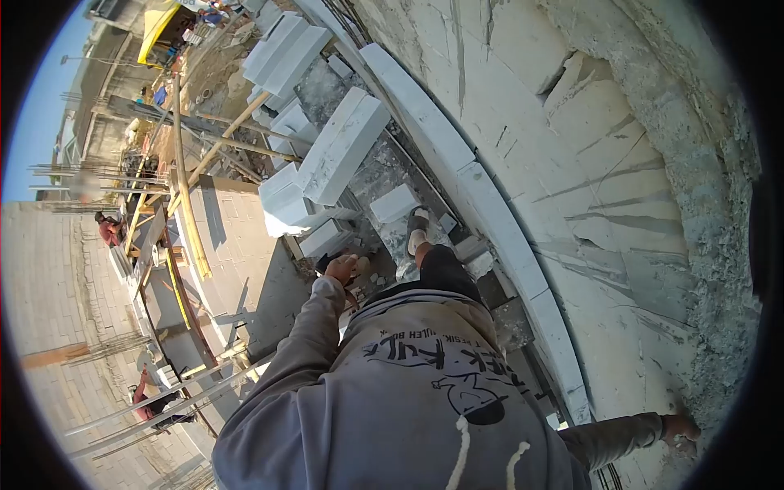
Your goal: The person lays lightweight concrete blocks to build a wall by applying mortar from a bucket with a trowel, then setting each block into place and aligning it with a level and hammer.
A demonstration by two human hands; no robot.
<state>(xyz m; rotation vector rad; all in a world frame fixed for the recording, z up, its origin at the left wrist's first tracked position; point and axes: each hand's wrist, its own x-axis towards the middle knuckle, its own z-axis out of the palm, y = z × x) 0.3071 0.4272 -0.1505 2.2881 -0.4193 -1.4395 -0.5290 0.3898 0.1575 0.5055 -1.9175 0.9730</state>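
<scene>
My left hand (341,267) is in front of my left hip, its fingers curled closed. Something dark shows beside it, but I cannot make out what it is or whether I hold it. Far out to the right, my right hand (679,429) rests against the rough concrete edge of the plastered wall (604,261), fingers apart. Along that wall runs a row of pale lightweight blocks (502,204). Beyond my feet, large white blocks (343,147) are stacked, and a smaller block (394,203) lies by my shoe (417,220).
Bamboo poles (186,188) lean across the left side, near a block wall (233,229). Two people, one in a dark red top (108,230), are among scaffolding and metal rods lower down. A yellow canopy (155,31) stands at the far upper left. Rubble lies around my feet.
</scene>
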